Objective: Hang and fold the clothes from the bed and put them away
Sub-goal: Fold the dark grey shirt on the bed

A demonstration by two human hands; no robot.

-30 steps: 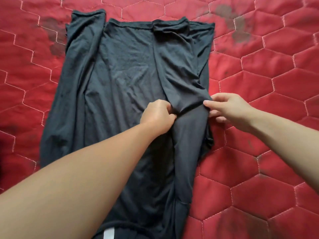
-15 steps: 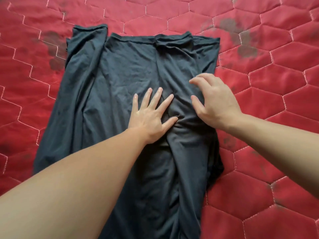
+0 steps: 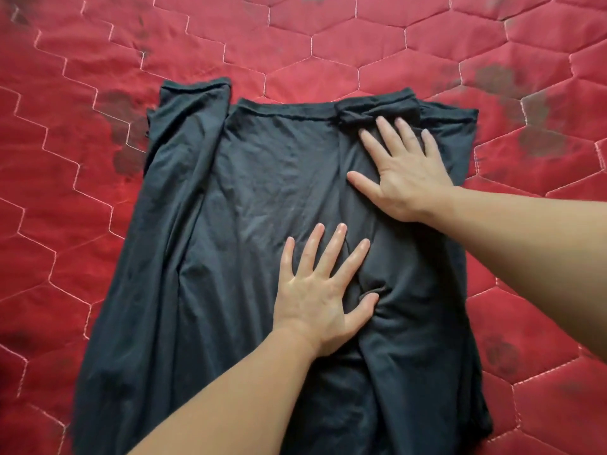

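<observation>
Both your hands are pressing flat on the dark grey garment (image 3: 262, 192) spread over the red quilt (image 3: 492, 44). Your left hand (image 3: 315, 290), fingers splayed, is lying at the garment's middle. Your right hand (image 3: 407, 172), fingers straight, is resting nearer its far hem.

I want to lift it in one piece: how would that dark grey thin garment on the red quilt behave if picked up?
Likely floppy: the dark grey thin garment lies in soft creases and bunches beside the left hand. Probably light, since it drapes flat under the right hand. The folded side may well fall open.

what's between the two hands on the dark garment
Only dark garment fabric, creased, lies between the left hand and right hand in the head view.
</observation>
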